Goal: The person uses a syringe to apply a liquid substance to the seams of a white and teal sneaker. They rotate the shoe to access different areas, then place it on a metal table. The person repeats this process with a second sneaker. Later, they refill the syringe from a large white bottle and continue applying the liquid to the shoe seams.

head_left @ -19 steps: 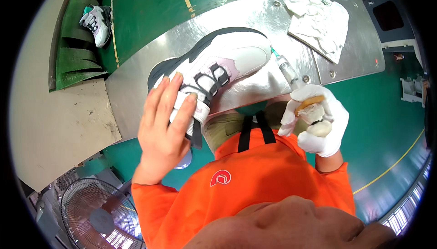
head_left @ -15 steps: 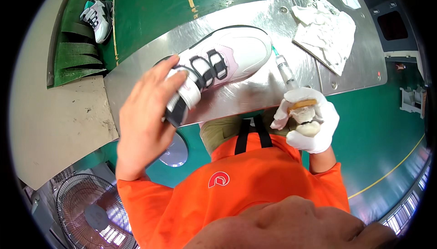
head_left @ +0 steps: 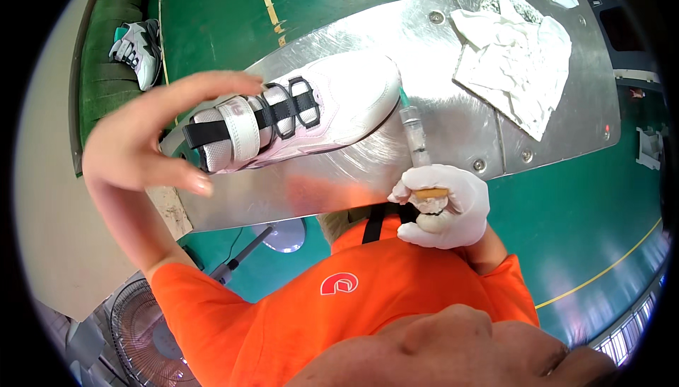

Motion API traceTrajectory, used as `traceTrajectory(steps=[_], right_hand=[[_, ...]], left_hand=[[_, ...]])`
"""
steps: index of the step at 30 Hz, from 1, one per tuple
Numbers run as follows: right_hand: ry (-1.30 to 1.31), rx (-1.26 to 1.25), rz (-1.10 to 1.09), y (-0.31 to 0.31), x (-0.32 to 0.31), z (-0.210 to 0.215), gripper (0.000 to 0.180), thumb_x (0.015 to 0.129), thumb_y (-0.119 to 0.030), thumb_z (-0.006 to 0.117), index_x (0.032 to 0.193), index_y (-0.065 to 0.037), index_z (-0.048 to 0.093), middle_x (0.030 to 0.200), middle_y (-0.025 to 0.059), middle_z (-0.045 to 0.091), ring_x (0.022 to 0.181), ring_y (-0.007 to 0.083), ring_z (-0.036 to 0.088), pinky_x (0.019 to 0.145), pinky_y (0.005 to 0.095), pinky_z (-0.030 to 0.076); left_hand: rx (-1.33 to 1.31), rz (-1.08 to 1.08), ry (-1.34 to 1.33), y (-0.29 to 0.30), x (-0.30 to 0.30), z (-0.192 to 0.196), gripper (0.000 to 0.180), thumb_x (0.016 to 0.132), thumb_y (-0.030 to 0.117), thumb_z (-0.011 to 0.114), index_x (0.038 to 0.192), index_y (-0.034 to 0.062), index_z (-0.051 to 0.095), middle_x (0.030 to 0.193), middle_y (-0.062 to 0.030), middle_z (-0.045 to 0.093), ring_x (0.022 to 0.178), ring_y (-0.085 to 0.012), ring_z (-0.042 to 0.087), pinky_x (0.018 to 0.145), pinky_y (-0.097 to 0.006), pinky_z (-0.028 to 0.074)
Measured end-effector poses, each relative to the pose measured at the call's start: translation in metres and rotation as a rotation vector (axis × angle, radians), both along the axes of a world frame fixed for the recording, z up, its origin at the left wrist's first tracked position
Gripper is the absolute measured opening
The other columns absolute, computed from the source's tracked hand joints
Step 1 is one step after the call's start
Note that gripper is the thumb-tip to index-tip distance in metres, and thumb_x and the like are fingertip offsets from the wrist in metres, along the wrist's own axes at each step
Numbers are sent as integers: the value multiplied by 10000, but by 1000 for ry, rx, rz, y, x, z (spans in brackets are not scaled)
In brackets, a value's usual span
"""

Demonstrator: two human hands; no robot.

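A white sneaker with pale pink panels and black laces lies on the metal table, its toe to the right. My left hand is bare and open, with thumb and index finger spread wide around the heel end. Whether it touches the shoe I cannot tell. In a white glove, my right hand is shut on a clear syringe, whose green needle end is at the toe's edge. A tan strip and a whitish lump also show in that hand; their kind is unclear.
A crumpled white cloth lies on a flat pad at the right of the metal table. Another sneaker is at the far left, beside green flaps. A fan stands at the lower left.
My left hand has let go of the sneaker's collar and moved left, its fingers spreading. The sneaker now lies flatter and further left. My right hand has shifted left with the syringe.
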State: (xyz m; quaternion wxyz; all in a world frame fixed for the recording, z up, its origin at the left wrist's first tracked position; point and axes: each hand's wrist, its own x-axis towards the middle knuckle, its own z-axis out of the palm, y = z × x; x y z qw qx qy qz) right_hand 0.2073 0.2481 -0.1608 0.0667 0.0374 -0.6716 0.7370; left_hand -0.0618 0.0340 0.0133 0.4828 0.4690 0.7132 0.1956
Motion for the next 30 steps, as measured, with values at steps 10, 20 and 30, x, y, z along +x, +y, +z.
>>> traceTrajectory(steps=[10, 20, 30], right_hand=[[-75, -197, 42, 2, 5, 0, 544, 651, 95, 744, 1156, 49, 544, 948, 128, 630, 876, 207, 643, 782, 320, 543], [-33, -525, 86, 19, 9, 26, 533, 654, 103, 699, 1164, 57, 554, 852, 110, 636, 758, 182, 653, 695, 305, 539], [267, -23, 217, 11, -51, 155, 396, 706, -86, 598, 1054, 98, 558, 713, 190, 609, 581, 224, 619, 541, 312, 527]], left_hand=[[-159, -223, 58, 123, -16, -72, 547, 884, 391, 649, 1306, 60, 541, 1297, -85, 567, 1166, -216, 539, 930, -359, 461], [8, -64, 100, 105, 25, -53, 385, 858, 294, 687, 1116, 14, 630, 1032, -52, 637, 928, -141, 568, 859, -281, 452], [958, 501, 7, -6, 58, -11, 494, 874, 259, 692, 1232, -50, 549, 1110, -96, 630, 1017, -162, 592, 882, -287, 464]])
